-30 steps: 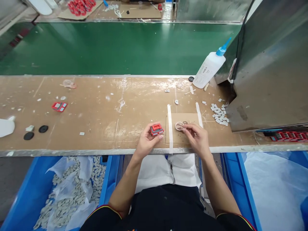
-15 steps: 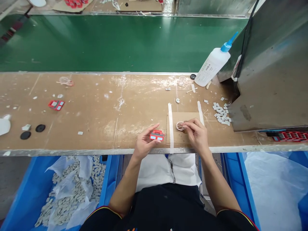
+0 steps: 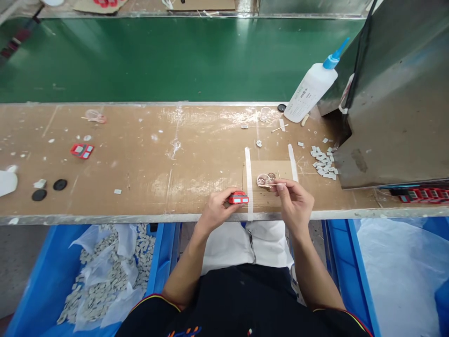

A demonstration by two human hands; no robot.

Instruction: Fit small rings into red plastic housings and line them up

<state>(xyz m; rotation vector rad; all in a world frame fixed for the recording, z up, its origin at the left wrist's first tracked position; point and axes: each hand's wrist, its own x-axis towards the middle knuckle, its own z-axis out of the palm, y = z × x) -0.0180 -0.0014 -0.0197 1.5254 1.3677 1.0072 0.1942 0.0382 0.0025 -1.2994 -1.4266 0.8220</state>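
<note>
My left hand [image 3: 218,207] grips a small red toy vehicle [image 3: 239,197] with pale window panels, just left of a taped cardboard pad. Between the thumb and fingers of my right hand [image 3: 297,201] is a thin pale swab stick [image 3: 272,184], pointing left. Its tip is near a small round clear cup [image 3: 263,180] on the cardboard pad [image 3: 266,201]. What the cup contains is too small to tell. A second red toy vehicle [image 3: 82,150] lies at the left of the bench.
A white glue bottle [image 3: 310,93] with a blue nozzle stands at the back right, beside a metal housing [image 3: 400,93]. Small pale pieces [image 3: 324,162] lie scattered there. Black discs [image 3: 60,185] are at left. A green conveyor belt [image 3: 157,61] runs behind; blue bins [image 3: 163,262] stand below.
My left hand has brought the toy vehicle rightward toward the pad. My right hand has drawn back from the cup to the right, and the stick in it now shows clearly.
</note>
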